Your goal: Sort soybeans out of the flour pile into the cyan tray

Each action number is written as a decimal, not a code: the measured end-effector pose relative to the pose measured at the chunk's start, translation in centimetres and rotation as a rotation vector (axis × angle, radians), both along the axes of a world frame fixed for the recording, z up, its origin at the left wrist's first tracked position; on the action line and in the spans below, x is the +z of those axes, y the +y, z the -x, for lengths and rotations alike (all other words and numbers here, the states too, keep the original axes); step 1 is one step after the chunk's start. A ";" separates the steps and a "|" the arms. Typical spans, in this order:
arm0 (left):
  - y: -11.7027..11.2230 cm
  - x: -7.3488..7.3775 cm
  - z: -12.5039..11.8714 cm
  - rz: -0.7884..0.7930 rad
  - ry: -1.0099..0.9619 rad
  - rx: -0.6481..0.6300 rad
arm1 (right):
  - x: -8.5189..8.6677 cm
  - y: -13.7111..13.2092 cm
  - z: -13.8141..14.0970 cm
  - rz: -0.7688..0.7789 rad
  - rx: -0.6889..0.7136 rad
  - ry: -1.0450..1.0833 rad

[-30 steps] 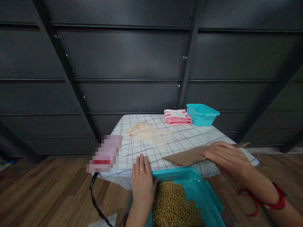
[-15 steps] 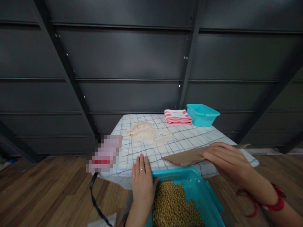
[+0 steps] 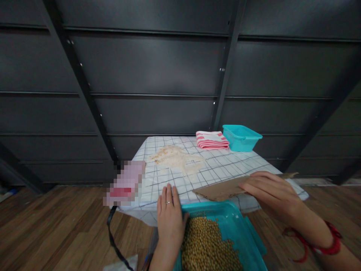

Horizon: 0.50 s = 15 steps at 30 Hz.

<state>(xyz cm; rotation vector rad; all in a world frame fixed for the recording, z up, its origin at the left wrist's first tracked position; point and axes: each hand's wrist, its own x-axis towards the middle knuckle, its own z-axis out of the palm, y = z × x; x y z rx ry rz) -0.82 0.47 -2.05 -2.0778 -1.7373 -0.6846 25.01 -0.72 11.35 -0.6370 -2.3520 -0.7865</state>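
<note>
My left hand [image 3: 170, 216] lies flat with its fingers stretched forward over the table's near edge, and its thumb rests at the rim of a teal plastic basin [image 3: 235, 216]. Soybeans [image 3: 208, 244], round and yellowish, are heaped inside that basin on its left side. At the right, my right hand [image 3: 270, 192] is closed on a long strip of brown cardboard [image 3: 222, 189]. The strip lies slantwise along the near side of the table, just behind the basin; my right fingertips are partly hidden.
A white checked cloth [image 3: 228, 167] covers the table. Pale grains [image 3: 177, 160] are spread at its middle left. Toward the back sit a folded pink-striped towel [image 3: 211, 141] and a turquoise tub [image 3: 242, 141]. A blurred pink item [image 3: 126, 182] with a black strap hangs at the left edge.
</note>
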 end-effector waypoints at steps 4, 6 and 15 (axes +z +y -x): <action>-0.1 0.2 -0.2 -0.003 -0.009 0.009 | 0.0 -0.1 -0.2 0.045 0.032 0.008; -0.1 0.5 -0.3 -0.004 -0.001 0.027 | 0.1 -0.2 -0.1 0.070 0.040 0.019; -0.2 1.0 -0.6 -0.015 0.017 0.055 | 1.8 -2.3 0.9 0.163 0.063 0.061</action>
